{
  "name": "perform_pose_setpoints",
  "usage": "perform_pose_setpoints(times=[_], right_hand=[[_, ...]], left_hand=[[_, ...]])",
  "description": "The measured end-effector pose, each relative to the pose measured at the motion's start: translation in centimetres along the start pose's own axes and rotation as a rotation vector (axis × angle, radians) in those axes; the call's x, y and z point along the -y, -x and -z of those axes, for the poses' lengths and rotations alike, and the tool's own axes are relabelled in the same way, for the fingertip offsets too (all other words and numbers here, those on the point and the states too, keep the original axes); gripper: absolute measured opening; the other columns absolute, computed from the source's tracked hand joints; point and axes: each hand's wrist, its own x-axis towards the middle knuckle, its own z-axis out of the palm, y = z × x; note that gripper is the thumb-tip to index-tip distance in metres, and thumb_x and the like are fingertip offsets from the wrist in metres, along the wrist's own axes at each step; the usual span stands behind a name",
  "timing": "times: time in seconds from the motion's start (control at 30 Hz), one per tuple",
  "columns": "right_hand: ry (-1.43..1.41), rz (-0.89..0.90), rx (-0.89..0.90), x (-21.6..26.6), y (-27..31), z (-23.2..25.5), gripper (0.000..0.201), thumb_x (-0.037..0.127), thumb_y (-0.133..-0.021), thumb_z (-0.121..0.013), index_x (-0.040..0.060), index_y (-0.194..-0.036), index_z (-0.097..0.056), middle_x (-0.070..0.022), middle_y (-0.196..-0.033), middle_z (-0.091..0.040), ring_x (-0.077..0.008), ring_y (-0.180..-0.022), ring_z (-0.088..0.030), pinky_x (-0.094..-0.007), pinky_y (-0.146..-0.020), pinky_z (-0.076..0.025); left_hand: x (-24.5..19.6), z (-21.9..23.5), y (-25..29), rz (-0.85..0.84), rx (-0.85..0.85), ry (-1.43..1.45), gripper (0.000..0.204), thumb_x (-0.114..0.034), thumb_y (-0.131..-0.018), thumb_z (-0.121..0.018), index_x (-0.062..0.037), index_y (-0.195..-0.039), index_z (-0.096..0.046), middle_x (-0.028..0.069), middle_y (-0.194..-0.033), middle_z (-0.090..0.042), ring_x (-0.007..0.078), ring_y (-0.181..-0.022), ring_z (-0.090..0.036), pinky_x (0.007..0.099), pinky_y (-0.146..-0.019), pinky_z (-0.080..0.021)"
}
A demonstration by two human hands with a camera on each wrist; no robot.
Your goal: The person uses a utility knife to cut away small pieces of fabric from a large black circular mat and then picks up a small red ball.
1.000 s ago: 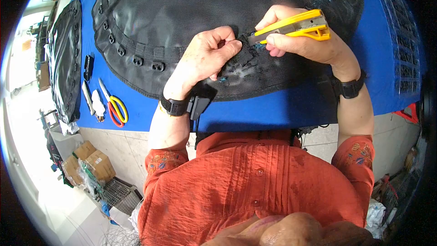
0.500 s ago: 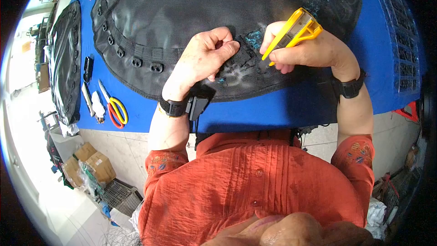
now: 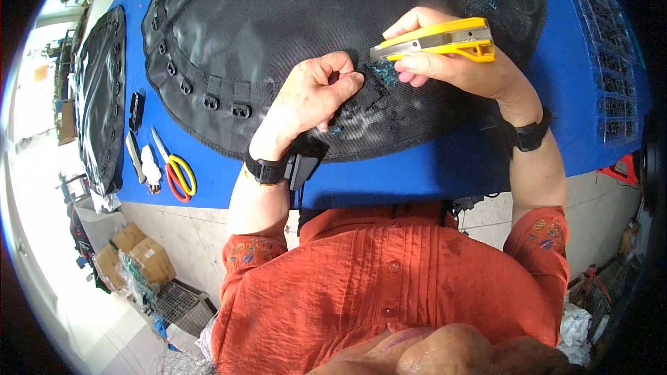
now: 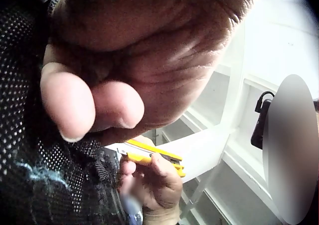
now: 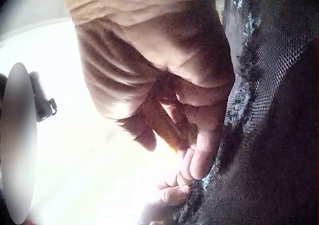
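Observation:
In the head view, a large round black mesh panel (image 3: 278,28) lies on a blue-covered table. My left hand (image 3: 306,97) pinches a frayed black strip (image 3: 369,90) on it between thumb and forefinger. My right hand (image 3: 462,69) grips a yellow utility knife (image 3: 451,35), its blade pointing left, just beyond the left fingertips. Blue thread scraps (image 3: 386,71) lie below the blade. The left wrist view shows curled fingers (image 4: 70,103) against the mesh, with the knife (image 4: 144,155) behind them. In the right wrist view, the right hand (image 5: 164,85) mostly hides the knife handle.
Yellow-and-red-handled scissors (image 3: 179,170), a thin cutter (image 3: 135,157) and a small black object (image 3: 136,111) lie on the table's left side. Another black panel (image 3: 103,104) is at the left edge. A clear compartment organizer (image 3: 615,76) stands at the right. Plastic buckles (image 3: 210,102) line the panel's rim.
The knife swung blade-down toward the near side, then came back level, pointing left over the blue scraps. My left hand keeps its pinch, and the panel has shifted slightly in view.

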Motion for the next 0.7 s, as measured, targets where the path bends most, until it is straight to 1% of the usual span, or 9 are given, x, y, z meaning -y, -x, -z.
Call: perform_pose_setpoints(times=[0.07, 0.17, 0.33, 0.47, 0.53, 0.57, 0.6, 0.67, 0.7], right_hand=[[0.016, 0.021, 0.021, 0.0, 0.0, 0.2, 0.034, 0.024, -0.105, -0.066, 0.0036, -0.132, -0.060, -0.0087, -0.112, -0.072, -0.0135, -0.098, -0.074, -0.0298, -0.084, -0.062], [-0.047, 0.021, -0.030, 0.0, -0.1, -0.5, 0.034, 0.025, -0.101, -0.073, 0.0058, -0.128, -0.064, -0.0050, -0.101, -0.073, -0.0122, -0.088, -0.071, -0.0285, -0.078, -0.061], [-0.049, 0.029, -0.015, 0.1, 0.0, -0.5, 0.032, 0.022, -0.101, -0.072, 0.0054, -0.127, -0.064, -0.0053, -0.103, -0.072, -0.0115, -0.089, -0.071, -0.0273, -0.076, -0.061], [-0.062, 0.023, -0.025, 0.5, 0.2, -0.7, 0.029, 0.018, -0.101, -0.072, 0.0046, -0.125, -0.065, -0.0048, -0.101, -0.072, -0.0107, -0.088, -0.070, -0.0265, -0.075, -0.060], [-0.105, -0.015, 0.040, 0.4, 0.3, -0.4, 0.023, 0.017, -0.100, -0.072, 0.0039, -0.119, -0.067, -0.0033, -0.091, -0.072, -0.0097, -0.082, -0.070, -0.0259, -0.072, -0.060], [-0.094, 0.008, 0.074, 0.4, 0.3, -0.3, 0.025, 0.014, -0.101, -0.070, 0.0027, -0.123, -0.066, -0.0049, -0.097, -0.073, -0.0105, -0.086, -0.071, -0.0262, -0.075, -0.060], [-0.079, 0.029, 0.107, 0.2, 0.3, -0.1, 0.027, 0.011, -0.101, -0.068, 0.0016, -0.127, -0.065, -0.0065, -0.102, -0.073, -0.0113, -0.090, -0.072, -0.0266, -0.079, -0.060], [-0.095, 0.091, 0.152, -0.1, 0.5, 0.4, 0.029, 0.011, -0.100, -0.069, 0.0010, -0.126, -0.064, -0.0060, -0.099, -0.073, -0.0108, -0.088, -0.071, -0.0269, -0.079, -0.058], [-0.121, 0.078, 0.155, 0.1, 0.6, 0.3, 0.029, 0.012, -0.098, -0.069, 0.0008, -0.125, -0.064, -0.0056, -0.097, -0.073, -0.0102, -0.086, -0.070, -0.0270, -0.079, -0.057]], left_hand=[[-0.1, 0.0, 0.0, 0.000, -0.004, 0.006, 0.026, -0.024, -0.103, -0.068, -0.0069, -0.084, -0.061, -0.0031, -0.058, -0.052, 0.0064, -0.044, -0.048, 0.0274, -0.040, -0.039], [-0.2, 0.0, 0.0, 0.003, -0.004, 0.010, 0.026, -0.023, -0.103, -0.068, -0.0068, -0.084, -0.061, -0.0031, -0.058, -0.052, 0.0060, -0.044, -0.048, 0.0273, -0.040, -0.039], [-0.1, 0.0, 0.0, -0.012, 0.003, 0.008, 0.026, -0.023, -0.103, -0.068, -0.0070, -0.084, -0.061, -0.0032, -0.058, -0.053, 0.0054, -0.043, -0.047, 0.0271, -0.040, -0.038], [-0.3, 0.1, 0.2, 0.036, -0.004, 0.000, 0.025, -0.022, -0.105, -0.067, -0.0095, -0.085, -0.060, -0.0071, -0.065, -0.052, 0.0026, -0.046, -0.046, 0.0233, -0.040, -0.037], [-0.7, 0.1, 0.4, 0.042, 0.003, 0.003, 0.023, -0.022, -0.105, -0.066, -0.0092, -0.087, -0.060, -0.0067, -0.065, -0.053, 0.0028, -0.046, -0.046, 0.0233, -0.041, -0.037], [-1.1, 0.0, 0.4, 0.041, 0.002, 0.000, 0.026, -0.022, -0.104, -0.066, -0.0068, -0.084, -0.058, -0.0040, -0.063, -0.053, 0.0049, -0.046, -0.047, 0.0254, -0.043, -0.038], [-1.3, 0.0, 0.5, 0.043, 0.000, 0.002, 0.024, -0.022, -0.104, -0.066, -0.0065, -0.086, -0.059, -0.0044, -0.064, -0.053, 0.0047, -0.046, -0.047, 0.0252, -0.042, -0.037], [-1.1, -0.1, 0.5, 0.050, -0.027, -0.009, 0.023, -0.021, -0.104, -0.066, -0.0062, -0.088, -0.060, -0.0042, -0.065, -0.054, 0.0045, -0.046, -0.047, 0.0247, -0.042, -0.037], [-1.2, -0.2, 0.5, 0.051, -0.028, 0.001, 0.023, -0.020, -0.104, -0.067, -0.0061, -0.087, -0.060, -0.0042, -0.065, -0.054, 0.0045, -0.047, -0.047, 0.0248, -0.042, -0.038]])
